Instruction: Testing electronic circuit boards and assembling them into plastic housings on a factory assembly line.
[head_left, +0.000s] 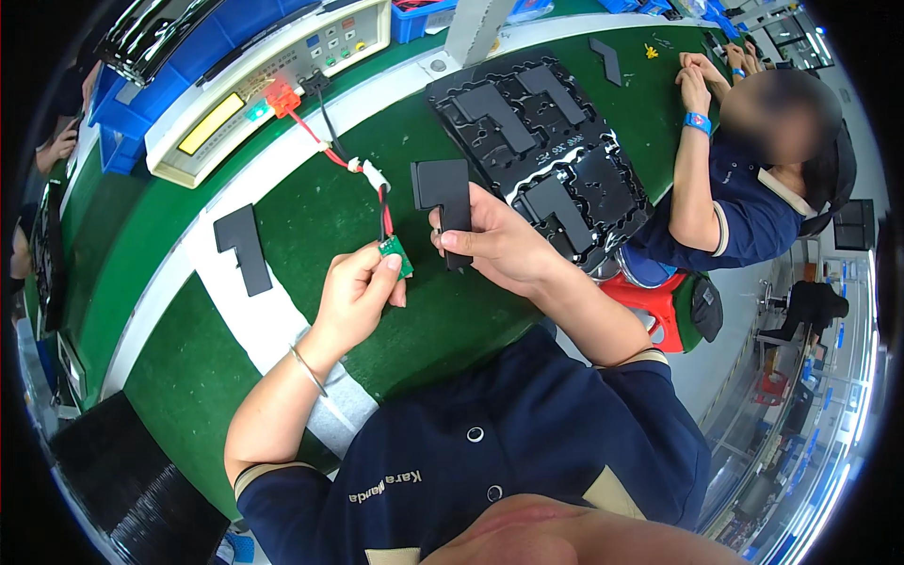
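A small green circuit board [395, 256] is pinched between the thumb and fingers of my left hand [356, 294]. Red and black wires [384, 212] run from it up to a beige test instrument [273, 89] with a lit yellow display. Just to the right, my right hand [499, 240] grips a black L-shaped battery pack [443, 188], held upright above the green bench. The board and the pack are apart. Another black L-shaped pack [243, 250] lies on a white strip [221, 292] at the left.
Beyond my right hand, a black moulded tray [603, 155] holds several similar black packs. One more dark piece [605, 61] lies farther back on the green bench [452, 330]. A co-worker [744, 179] sits at the right, near a red stool [650, 306]. Blue bins [122, 141] stand behind the instrument.
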A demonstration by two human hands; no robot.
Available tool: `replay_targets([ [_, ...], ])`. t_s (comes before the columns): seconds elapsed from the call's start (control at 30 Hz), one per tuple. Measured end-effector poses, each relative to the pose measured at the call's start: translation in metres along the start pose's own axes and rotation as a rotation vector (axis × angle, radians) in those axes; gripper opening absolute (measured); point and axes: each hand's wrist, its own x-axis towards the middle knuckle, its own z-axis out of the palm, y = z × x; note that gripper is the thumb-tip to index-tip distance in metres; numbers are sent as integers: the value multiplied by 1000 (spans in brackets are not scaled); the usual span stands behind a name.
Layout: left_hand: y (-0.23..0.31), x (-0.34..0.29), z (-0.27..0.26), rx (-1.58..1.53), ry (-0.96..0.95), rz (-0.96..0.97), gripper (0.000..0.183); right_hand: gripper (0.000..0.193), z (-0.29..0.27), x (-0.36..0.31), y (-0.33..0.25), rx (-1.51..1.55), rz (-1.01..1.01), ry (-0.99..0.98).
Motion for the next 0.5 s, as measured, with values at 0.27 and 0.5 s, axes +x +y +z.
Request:
replay_targets([
  [0.27, 2, 1, -1, -9, -35, -22, 24, 35, 21, 9, 4, -59, 34, -29],
  [0.5, 1, 0, -2, -41, -49, -20, 25, 36, 27, 9, 7, -427, -74, -10],
])
